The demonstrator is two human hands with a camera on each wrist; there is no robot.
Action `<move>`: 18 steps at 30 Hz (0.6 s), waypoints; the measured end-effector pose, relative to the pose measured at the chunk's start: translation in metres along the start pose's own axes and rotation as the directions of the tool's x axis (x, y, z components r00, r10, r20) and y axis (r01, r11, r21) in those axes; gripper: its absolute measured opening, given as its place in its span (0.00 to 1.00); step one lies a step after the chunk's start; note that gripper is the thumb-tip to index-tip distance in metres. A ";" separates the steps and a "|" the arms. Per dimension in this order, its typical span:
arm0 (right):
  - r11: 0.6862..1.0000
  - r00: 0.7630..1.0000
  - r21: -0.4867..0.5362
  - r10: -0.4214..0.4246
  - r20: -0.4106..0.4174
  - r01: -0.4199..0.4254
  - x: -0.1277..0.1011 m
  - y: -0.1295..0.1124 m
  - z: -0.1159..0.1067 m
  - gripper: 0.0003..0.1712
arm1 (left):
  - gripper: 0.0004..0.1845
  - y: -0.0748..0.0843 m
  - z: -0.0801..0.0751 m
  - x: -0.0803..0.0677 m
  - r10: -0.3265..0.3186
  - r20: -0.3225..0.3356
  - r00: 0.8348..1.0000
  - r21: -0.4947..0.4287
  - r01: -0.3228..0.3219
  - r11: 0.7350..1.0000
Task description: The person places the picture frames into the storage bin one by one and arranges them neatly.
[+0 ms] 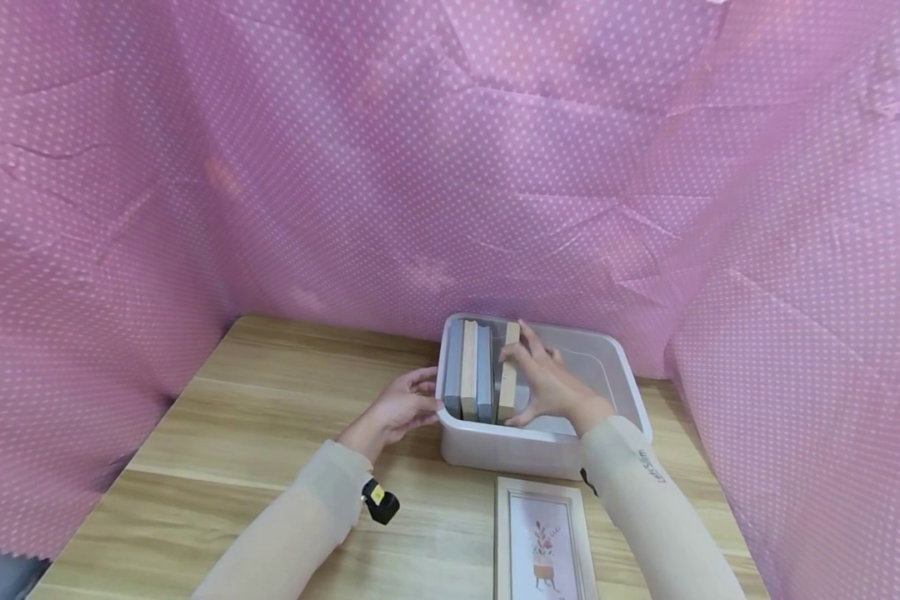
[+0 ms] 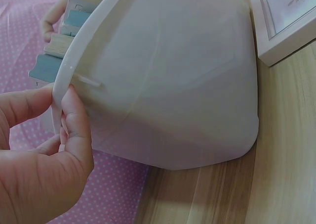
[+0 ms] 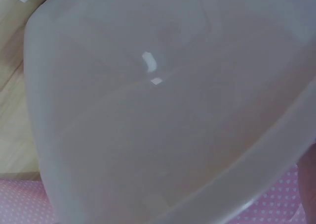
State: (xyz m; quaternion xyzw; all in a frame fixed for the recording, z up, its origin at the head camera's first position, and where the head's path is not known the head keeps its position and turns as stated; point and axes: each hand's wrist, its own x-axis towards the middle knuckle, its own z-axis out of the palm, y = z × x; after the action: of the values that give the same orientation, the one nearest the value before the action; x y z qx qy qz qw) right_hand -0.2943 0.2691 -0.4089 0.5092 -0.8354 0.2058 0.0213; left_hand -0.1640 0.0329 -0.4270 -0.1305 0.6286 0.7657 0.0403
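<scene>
A white translucent plastic bin (image 1: 510, 452) stands at the back right of the table. My left hand (image 1: 403, 406) pinches its left rim, thumb and finger on either side of the rim in the left wrist view. Inside the bin, my right hand (image 1: 551, 385) grips a pale wooden picture frame (image 1: 508, 379) on edge, thumb at the near end and fingers toward the far end. Left of it, across a small gap, stand a blue-grey frame (image 1: 484, 375), a cream frame (image 1: 468, 371) and another blue-grey frame (image 1: 453, 371). Their faces are hidden.
A cream picture frame (image 1: 543, 542) with a potted-plant print lies face up before the bin, close to my right forearm. Pink dotted cloth (image 1: 420, 167) surrounds the wooden table (image 1: 270, 400) at the back and sides. The bin wall (image 3: 123, 110) fills most of the right wrist view.
</scene>
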 end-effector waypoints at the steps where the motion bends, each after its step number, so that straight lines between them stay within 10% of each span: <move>1: 1.000 1.000 0.006 0.001 0.005 -0.001 0.000 0.000 0.000 0.55 | 0.37 0.000 0.000 0.000 -0.001 0.000 1.000 -0.004 0.001 1.000; 18: 1.000 0.991 0.024 -0.005 0.135 0.002 -0.002 0.000 0.001 0.52 | 0.37 -0.005 0.006 -0.006 0.001 -0.032 0.999 -0.010 -0.001 1.000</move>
State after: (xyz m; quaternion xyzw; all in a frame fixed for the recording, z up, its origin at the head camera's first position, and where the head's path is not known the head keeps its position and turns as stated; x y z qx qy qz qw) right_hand -0.2929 0.2700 -0.4104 0.5235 -0.8316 0.1808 -0.0408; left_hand -0.1577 0.0407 -0.4291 -0.1427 0.6252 0.7668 0.0293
